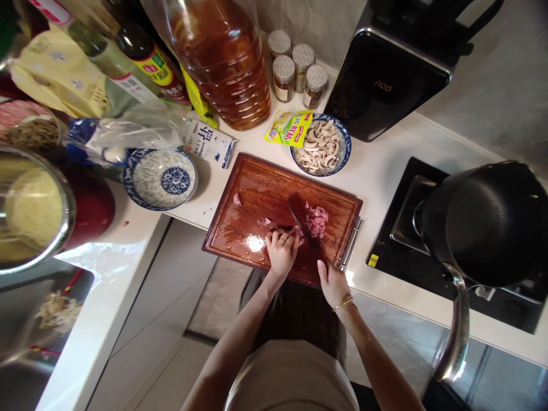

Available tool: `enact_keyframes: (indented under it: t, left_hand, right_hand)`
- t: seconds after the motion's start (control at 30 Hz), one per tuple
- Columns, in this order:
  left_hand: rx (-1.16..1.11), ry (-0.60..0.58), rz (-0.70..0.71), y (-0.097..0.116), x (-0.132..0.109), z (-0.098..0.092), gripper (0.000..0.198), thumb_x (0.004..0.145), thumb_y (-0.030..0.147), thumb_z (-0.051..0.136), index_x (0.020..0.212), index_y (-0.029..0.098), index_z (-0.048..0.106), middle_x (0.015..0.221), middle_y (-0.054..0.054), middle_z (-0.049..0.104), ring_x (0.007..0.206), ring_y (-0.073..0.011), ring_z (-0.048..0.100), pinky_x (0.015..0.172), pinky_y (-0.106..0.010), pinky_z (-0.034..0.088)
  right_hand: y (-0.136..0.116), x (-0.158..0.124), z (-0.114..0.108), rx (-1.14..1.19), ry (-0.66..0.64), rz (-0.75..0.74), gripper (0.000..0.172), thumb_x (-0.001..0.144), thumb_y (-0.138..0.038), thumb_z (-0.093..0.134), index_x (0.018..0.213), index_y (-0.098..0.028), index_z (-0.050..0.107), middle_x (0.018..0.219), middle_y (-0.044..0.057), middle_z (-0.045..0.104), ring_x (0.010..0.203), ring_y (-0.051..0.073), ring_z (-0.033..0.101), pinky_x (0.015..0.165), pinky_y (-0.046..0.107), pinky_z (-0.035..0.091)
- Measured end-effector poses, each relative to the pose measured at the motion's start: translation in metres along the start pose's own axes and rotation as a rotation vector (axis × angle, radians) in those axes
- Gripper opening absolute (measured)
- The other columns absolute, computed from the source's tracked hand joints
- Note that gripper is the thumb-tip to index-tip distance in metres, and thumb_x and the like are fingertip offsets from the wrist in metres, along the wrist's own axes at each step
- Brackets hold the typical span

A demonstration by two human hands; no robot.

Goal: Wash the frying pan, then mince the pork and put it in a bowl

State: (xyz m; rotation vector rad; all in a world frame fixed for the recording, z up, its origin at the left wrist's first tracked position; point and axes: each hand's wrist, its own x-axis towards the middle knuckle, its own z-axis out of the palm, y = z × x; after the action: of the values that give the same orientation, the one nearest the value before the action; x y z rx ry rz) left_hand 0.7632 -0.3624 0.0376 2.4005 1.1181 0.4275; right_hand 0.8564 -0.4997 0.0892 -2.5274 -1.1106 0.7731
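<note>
A wet reddish wooden cutting board [257, 200] lies on the white counter. A small pile of chopped pink meat [317, 221] sits on its right part, with small scraps [237, 199] farther left. My right hand [331, 281] grips the handle of a dark knife [302, 224] whose blade rests beside the meat pile. My left hand [281, 248] has its fingers curled on the board just left of the blade, pressing on a bit of meat.
A blue-rimmed bowl of sliced mushrooms [321, 146] and a yellow packet [288, 127] sit behind the board. An empty blue patterned bowl [160, 177], a large oil jug [222, 57], spice jars [295, 68] and bottles stand at left. A black pan [488, 222] sits on the cooktop at right.
</note>
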Motion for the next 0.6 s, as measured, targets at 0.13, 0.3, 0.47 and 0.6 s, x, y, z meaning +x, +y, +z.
enact_keyframes:
  t: [0.13, 0.3, 0.47, 0.6]
  left_hand:
    - [0.018, -0.008, 0.001, -0.001, -0.002, 0.002, 0.018, 0.088, 0.03, 0.053, 0.093, 0.024, 0.069, 0.101, -0.005, 0.071, 0.093, -0.0224, 0.056, 0.087, -0.042, 0.031]
    - [0.066, -0.005, 0.038, -0.002, -0.002, -0.001, 0.016, 0.088, 0.029, 0.054, 0.087, 0.023, 0.069, 0.096, -0.004, 0.072, 0.088, -0.0224, 0.056, 0.083, -0.04, 0.032]
    - [0.106, 0.006, 0.075, -0.003, -0.001, -0.003, 0.016, 0.087, 0.029, 0.055, 0.081, 0.022, 0.069, 0.093, -0.004, 0.073, 0.085, -0.0226, 0.055, 0.083, -0.041, 0.032]
    - [0.075, 0.011, 0.062, -0.004, 0.0, -0.002, 0.016, 0.087, 0.03, 0.055, 0.092, 0.025, 0.07, 0.099, -0.004, 0.072, 0.088, -0.022, 0.056, 0.085, -0.042, 0.031]
  right_hand:
    - [0.0, -0.002, 0.001, -0.031, -0.062, 0.031, 0.051, 0.096, -0.042, 0.022, 0.1, -0.012, 0.064, 0.09, 0.015, 0.071, 0.078, 0.024, 0.068, 0.07, 0.032, 0.05]
    - [-0.021, 0.018, 0.006, -0.159, -0.131, 0.084, 0.045, 0.096, -0.039, 0.028, 0.101, -0.013, 0.064, 0.078, 0.013, 0.07, 0.071, 0.023, 0.067, 0.064, 0.03, 0.047]
    - [-0.033, 0.035, 0.01, -0.2, -0.177, 0.154, 0.044, 0.096, -0.042, 0.029, 0.101, -0.014, 0.063, 0.072, 0.011, 0.069, 0.062, 0.023, 0.066, 0.058, 0.029, 0.046]
    - [-0.014, 0.025, 0.011, -0.004, -0.038, 0.013, 0.048, 0.096, -0.043, 0.023, 0.101, -0.016, 0.063, 0.091, 0.013, 0.07, 0.085, 0.023, 0.067, 0.079, 0.035, 0.049]
